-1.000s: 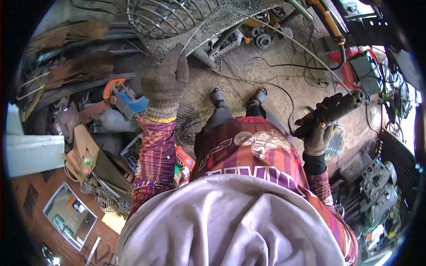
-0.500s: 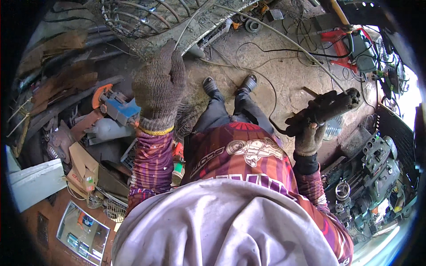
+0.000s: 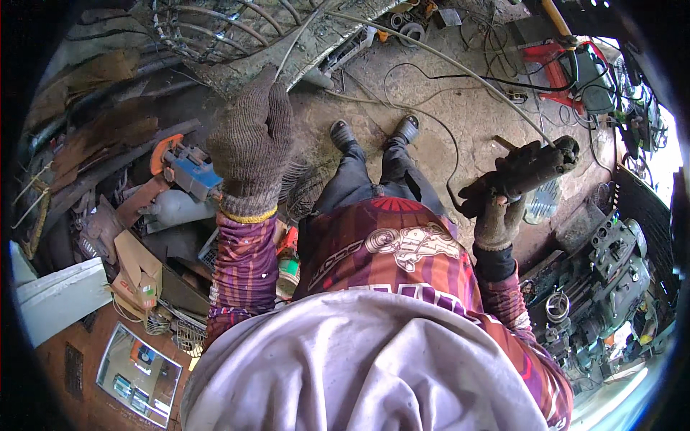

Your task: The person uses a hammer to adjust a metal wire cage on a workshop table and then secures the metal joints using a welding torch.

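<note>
My left hand (image 3: 251, 140), in a grey-brown knitted glove, is closed at the edge of a grimy metal work surface (image 3: 237, 77). A thin metal rod (image 3: 293, 52) runs up from its fingertips; the grip itself is hidden by the glove. My right hand (image 3: 497, 221), gloved too, is wrapped round a blackened welding electrode holder (image 3: 525, 171) with a dark cable. From its jaw a long, thin welding electrode (image 3: 460, 66) slants up and left to the work surface. There, a cage of curved metal bars (image 3: 230, 29) lies beyond my left hand.
A red-and-grey machine (image 3: 564, 75) stands at far right, with cables (image 3: 449, 147) across the floor. A blue-and-orange power tool (image 3: 188, 167) and a cardboard box (image 3: 136, 273) lie left. A greasy metal machine with a handwheel (image 3: 557, 305) sits at right. My sandalled feet (image 3: 374, 133) are between my hands.
My left hand has shifted slightly left with the thin rod. My right hand and the electrode holder have moved a little left, and the electrode's far end lies further left.
</note>
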Demonstrator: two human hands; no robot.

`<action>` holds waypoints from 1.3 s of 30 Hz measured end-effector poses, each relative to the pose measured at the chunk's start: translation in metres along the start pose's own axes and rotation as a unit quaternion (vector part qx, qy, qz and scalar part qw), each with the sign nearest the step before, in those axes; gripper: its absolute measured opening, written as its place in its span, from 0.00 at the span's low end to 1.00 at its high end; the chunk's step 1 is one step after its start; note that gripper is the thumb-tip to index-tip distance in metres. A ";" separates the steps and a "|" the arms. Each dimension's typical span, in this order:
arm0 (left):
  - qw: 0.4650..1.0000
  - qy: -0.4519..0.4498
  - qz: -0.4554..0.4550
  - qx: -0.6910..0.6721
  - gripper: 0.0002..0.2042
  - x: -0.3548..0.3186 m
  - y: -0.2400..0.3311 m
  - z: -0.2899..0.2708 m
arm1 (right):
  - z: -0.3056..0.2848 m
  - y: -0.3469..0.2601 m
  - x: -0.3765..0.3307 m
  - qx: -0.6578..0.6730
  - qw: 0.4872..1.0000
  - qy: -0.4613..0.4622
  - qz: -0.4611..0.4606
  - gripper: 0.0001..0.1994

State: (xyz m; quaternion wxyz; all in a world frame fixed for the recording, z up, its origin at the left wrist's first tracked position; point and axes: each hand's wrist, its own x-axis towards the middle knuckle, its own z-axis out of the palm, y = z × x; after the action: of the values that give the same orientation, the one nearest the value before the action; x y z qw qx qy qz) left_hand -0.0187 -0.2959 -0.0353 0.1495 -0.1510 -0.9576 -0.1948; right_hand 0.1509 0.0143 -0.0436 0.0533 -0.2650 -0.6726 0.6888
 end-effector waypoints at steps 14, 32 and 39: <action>0.999 0.000 -0.014 -0.029 0.12 0.002 0.003 0.003 | -0.001 0.000 0.008 -0.001 1.000 -0.012 -0.013 0.45; 0.999 0.028 0.018 -0.014 0.11 0.005 -0.002 0.013 | 0.000 0.000 0.016 -0.006 1.000 -0.016 -0.006 0.46; 0.999 0.041 0.022 -0.019 0.11 0.007 -0.001 0.014 | 0.002 0.001 0.018 0.004 1.000 -0.008 -0.017 0.47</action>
State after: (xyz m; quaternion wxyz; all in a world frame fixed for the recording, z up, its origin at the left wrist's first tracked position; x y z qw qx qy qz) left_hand -0.0285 -0.2895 -0.0455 0.1903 -0.1671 -0.9431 -0.2156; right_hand 0.1354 0.0204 -0.0497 0.0603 -0.2477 -0.6750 0.6924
